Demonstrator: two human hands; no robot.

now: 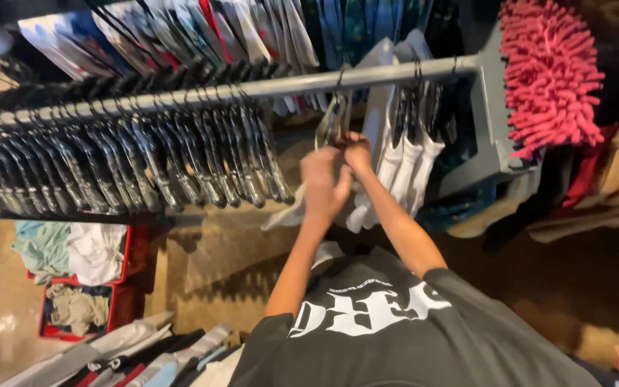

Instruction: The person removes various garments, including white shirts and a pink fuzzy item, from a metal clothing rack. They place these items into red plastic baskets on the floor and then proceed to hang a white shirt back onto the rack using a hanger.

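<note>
Rail of grey metal (266, 86) spans the view, carrying a row of black hangers (145, 158) and folded white garments (402, 165). Step in hand, judged: seating one pale hanger (332, 118) on the rail. Left hand (322, 183) half-curled beneath it; right hand (356, 150) clamped on its lower part. Next calls for steady hook alignment.

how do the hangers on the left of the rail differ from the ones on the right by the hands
The left hangers are bare, dark and packed tightly in a long row; the right hangers are few and carry white garments. The left hangers hang untouched, while both hands, left and right, work a pale hanger beside the right group. Both sets hang from the same grey rail.
</note>
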